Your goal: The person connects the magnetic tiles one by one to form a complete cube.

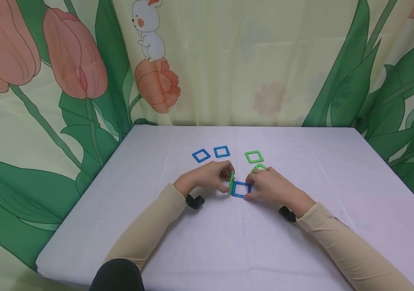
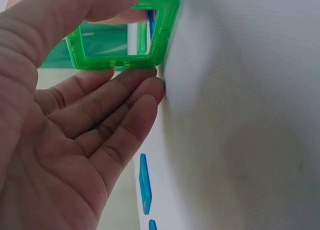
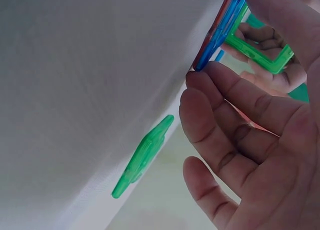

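My left hand [image 1: 210,174] pinches a green square magnetic tile [image 2: 120,64] with an open middle, thumb on one edge and fingertips at the opposite one. That tile stands upright along the left edge of a blue square tile [image 1: 238,195] lying flat on the table. My right hand [image 1: 274,186] holds the blue tile at its right side between thumb and fingers. Beneath the blue tile, a red layer [image 3: 205,52] shows in the right wrist view; most of it is hidden.
Two blue square tiles, one on the left [image 1: 196,158] and one beside it [image 1: 223,156], lie farther back. A green tile [image 1: 256,161] lies back right; another green tile [image 1: 255,167] is partly hidden behind my right hand. A white cloth covers the table [image 1: 192,242]; a printed curtain [image 1: 228,81] hangs behind.
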The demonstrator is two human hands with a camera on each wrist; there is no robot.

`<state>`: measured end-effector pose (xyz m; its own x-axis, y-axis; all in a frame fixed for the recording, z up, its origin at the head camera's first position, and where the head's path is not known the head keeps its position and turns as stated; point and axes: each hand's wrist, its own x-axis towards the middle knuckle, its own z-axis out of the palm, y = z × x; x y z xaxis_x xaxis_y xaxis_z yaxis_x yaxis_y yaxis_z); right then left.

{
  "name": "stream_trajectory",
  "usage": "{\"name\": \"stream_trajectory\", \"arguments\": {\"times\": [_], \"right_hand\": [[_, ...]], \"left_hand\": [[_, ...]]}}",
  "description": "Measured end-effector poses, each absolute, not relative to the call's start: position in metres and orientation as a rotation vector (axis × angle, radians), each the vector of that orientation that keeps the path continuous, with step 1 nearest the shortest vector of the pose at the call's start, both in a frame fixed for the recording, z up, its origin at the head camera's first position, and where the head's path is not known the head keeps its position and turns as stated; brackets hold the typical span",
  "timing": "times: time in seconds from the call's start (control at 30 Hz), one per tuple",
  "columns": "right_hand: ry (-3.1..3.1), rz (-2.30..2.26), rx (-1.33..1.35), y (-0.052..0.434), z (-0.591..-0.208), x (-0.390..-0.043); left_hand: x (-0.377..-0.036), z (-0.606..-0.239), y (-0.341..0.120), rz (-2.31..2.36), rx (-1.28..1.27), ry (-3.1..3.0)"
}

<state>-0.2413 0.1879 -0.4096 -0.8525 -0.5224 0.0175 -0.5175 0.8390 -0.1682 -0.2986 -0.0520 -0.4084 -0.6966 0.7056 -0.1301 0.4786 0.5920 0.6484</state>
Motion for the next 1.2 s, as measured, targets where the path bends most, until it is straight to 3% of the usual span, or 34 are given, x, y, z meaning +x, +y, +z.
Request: {"name": "stream_trajectory", "arguments": {"times": [0.27, 0.6, 1.2], "right_hand": [[3.017, -0.395, -0.831, 0.204, -0.397, -0.247], [3.071, -0.353, -0.56, 0.236, -0.387, -0.259], [3.047, -0.264, -0.402, 0.224, -0.402, -0.27]], "left_hand": [[-0.297, -0.408, -0.05, 0.809, 0.925, 2.47], [-0.296, -0.408, -0.049, 0.809, 0.908, 2.469], [-0.297, -0.408, -0.049, 0.828, 0.916, 2.459]]}}
